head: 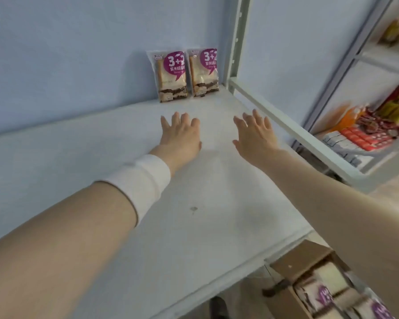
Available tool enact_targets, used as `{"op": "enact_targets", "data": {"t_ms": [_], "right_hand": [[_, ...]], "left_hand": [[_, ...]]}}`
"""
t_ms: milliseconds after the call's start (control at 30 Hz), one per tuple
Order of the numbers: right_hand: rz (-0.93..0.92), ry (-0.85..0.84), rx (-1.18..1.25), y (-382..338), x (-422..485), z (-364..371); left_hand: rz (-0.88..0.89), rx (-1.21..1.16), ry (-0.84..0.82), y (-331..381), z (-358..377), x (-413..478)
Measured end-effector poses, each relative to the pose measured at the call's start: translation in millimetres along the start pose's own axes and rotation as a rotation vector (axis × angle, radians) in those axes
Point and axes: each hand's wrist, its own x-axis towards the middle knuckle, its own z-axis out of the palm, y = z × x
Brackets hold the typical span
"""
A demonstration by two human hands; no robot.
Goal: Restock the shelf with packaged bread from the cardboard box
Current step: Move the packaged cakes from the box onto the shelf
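Barely begun: 2 shelved, plenty left.
Near right, the cardboard box [295, 263] holds unshelved packs [318, 295]; my left hand [181, 137] and right hand [256, 137] hover empty, fingers spread, over the shelf [101, 169]; 2 bread packs [182, 77] stand far right against the wall.

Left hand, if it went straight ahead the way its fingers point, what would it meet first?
The left hand would probably meet the left bread pack first; the shelf between looks free, though depth is unclear.
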Motion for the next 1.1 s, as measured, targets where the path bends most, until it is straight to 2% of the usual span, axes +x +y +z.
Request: {"op": "enact_targets", "data": {"t_ms": [167, 367, 467, 633, 700, 800, 967, 1100], "right_hand": [[0.089, -0.111, -0.084, 23, -114, -17], [0.152, -0.147, -0.090, 85, -241, -21], [0.240, -0.167, -0.034, 136, -308, -8], [0.542, -0.276, 0.025, 222, -438, 43], [0.686, -0.356, 0.076, 247, -484, 69], [0.800, -0.458, 0.114, 275, -532, 109], [0.921, -0.619, 0.226, 292, -559, 176], [1.068, -0.672, 0.455, 293, -549, 241]], "left_hand": [[0.083, 0.081, -0.141, 65, -21, -74], [0.320, 0.205, -0.124, 169, -27, -143], [0.450, 0.163, -0.090, 238, -12, -171], [0.602, 0.022, -0.261, 354, 50, -210], [0.621, -0.008, -0.347, 391, 82, -219], [0.630, -0.020, -0.470, 437, 129, -224], [0.609, -0.025, -0.658, 492, 206, -208], [0.506, -0.127, -0.831, 526, 276, -177]]}}
